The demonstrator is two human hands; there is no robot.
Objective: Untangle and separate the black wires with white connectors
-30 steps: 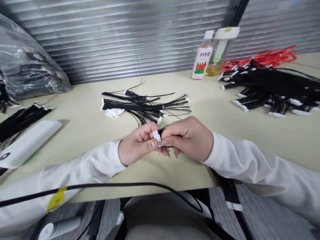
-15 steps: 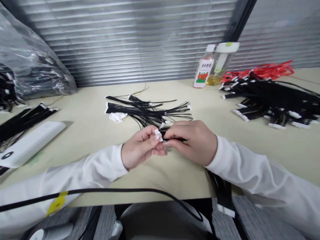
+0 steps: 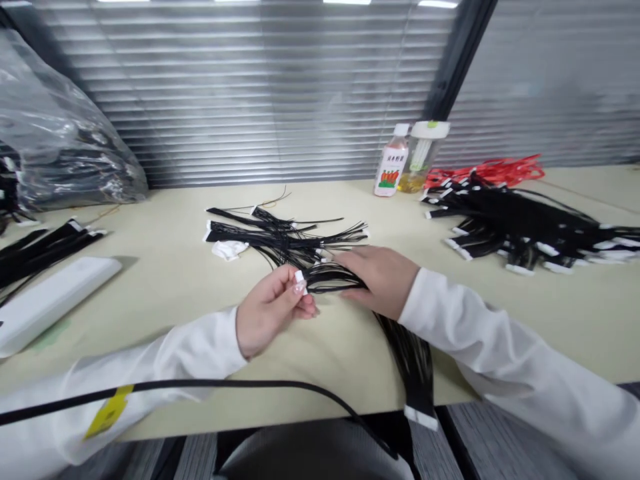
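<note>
Left hand (image 3: 273,310) was pinched shut on the white connector (image 3: 300,281) of a black wire bundle (image 3: 400,340), thumb and fingertips tight around it. Right hand (image 3: 383,279) lay loosely curled over the same wires just beside it, fingers on the strands. The bundle ran across the table (image 3: 165,267) and drooped over its near edge.

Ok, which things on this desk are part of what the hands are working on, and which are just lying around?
In hand:
left hand pinching white connector
right hand on black wire bundle
loose wire pile

Lying about:
drink bottle
clear jar
plastic bag
white box
</note>
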